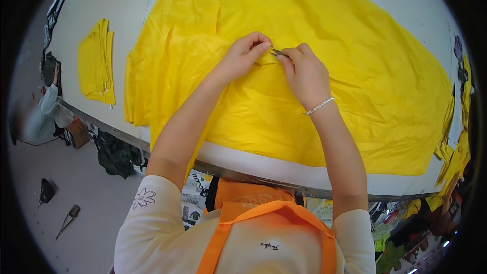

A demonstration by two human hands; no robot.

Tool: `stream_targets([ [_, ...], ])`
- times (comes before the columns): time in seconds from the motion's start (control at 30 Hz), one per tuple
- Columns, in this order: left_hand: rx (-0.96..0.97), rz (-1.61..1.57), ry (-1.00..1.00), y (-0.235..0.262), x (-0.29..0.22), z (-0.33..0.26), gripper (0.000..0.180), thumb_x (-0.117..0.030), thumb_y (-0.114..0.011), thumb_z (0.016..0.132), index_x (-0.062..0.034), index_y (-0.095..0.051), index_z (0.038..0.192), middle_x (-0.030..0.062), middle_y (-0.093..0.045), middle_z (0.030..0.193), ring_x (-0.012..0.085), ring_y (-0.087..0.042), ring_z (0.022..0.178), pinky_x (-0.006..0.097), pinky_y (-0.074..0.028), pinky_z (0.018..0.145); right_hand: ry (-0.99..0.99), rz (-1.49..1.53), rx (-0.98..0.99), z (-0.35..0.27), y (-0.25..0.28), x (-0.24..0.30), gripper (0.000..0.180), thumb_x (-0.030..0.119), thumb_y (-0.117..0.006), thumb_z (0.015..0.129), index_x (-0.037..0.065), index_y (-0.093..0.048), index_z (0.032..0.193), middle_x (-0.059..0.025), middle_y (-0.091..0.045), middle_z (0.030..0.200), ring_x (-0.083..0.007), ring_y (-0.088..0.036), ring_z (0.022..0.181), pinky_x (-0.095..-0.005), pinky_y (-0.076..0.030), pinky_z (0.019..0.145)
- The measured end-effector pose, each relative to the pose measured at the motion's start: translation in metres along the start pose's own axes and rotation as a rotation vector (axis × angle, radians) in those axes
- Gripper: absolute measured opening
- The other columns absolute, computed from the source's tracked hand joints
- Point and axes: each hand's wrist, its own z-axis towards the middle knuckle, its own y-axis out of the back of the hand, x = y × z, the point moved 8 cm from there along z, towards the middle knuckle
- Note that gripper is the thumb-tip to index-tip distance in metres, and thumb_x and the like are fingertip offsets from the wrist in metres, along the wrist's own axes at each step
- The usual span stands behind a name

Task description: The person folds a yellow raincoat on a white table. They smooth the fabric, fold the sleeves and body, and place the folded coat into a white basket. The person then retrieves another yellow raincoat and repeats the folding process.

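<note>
So there's a big sheet of yellow fabric (355, 71) spread over a white table (127, 0), filling most of the center and right of the frame. Both hands meet on it just above the middle of the picture. The left hand (243, 56) is curled, fingertips pinching up a little fold of the fabric. The right hand (304, 73) is closed around small metal snips (277, 52), whose tip pokes out toward the left hand, right at the pinched spot, so the 2 hands are nearly touching. There's a white bead bracelet (319, 106) on the right wrist. Can't tell whether the blades themselves are open or closed, too small.

Over on the left side of the frame, a stack of folded yellow pieces (96, 61) sits on the table, well apart from the big sheet. More yellow scraps (456, 157) hang off the table's right edge. At the far left, another person's sleeve (48, 100) reaches up to the table edge. Lower left, on the floor, a pair of scissors (68, 219) lies by itself.
</note>
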Motion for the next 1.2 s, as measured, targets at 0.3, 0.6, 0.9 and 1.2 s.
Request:
stream_targets([
  [0.3, -0.051, 0.075, -0.03, 0.006, -0.001, 0.001, 0.016, -0.016, -0.05, 0.093, -0.0011, -0.055, 0.097, 0.0015, -0.057, 0.096, 0.0092, -0.05, 0.091, 0.023, -0.04, 0.082, 0.042, 0.037, 0.052, 0.008, -0.007, 0.0, 0.022, 0.028, -0.056, 0.086, 0.007, -0.064, 0.086, -0.0075, -0.058, 0.084, -0.0283, -0.06, 0.068, -0.0383, -0.049, 0.06],
  [0.6, -0.241, 0.379, -0.265, 0.01, -0.075, -0.09, 0.013, -0.011, -0.045, 0.094, -0.0015, -0.052, 0.09, 0.0033, -0.055, 0.089, 0.0122, -0.051, 0.085, 0.024, -0.041, 0.079, -0.072, 0.405, -0.232, -0.062, 0.058, -0.075, 0.014, 0.009, -0.063, 0.083, 0.001, -0.062, 0.094, -0.011, -0.056, 0.084, -0.0202, -0.056, 0.069, -0.0279, -0.045, 0.058],
  [0.9, 0.791, 1.373, 0.732, -0.11, 0.091, -0.412, 0.055, -0.052, -0.046, 0.086, -0.0017, -0.067, 0.083, 0.0186, -0.066, 0.08, 0.035, -0.063, 0.077, 0.043, -0.049, 0.068, -0.545, 0.089, -0.688, -0.311, 0.225, -0.365, 0.025, 0.013, -0.058, 0.089, 0.003, -0.059, 0.112, -0.0053, -0.059, 0.105, -0.0118, -0.056, 0.09, -0.0224, -0.046, 0.077],
  [1.2, 0.188, 1.007, 0.834, -0.176, 0.111, -0.361, 0.046, -0.045, -0.046, 0.088, -0.0038, -0.065, 0.09, 0.0205, -0.064, 0.088, 0.0376, -0.06, 0.081, 0.044, -0.048, 0.074, -1.168, -0.3, -0.5, -0.575, 0.369, -0.804, 0.047, 0.044, -0.057, 0.083, 0.008, -0.062, 0.113, -0.0089, -0.065, 0.107, -0.0252, -0.062, 0.095, -0.034, -0.049, 0.081],
])
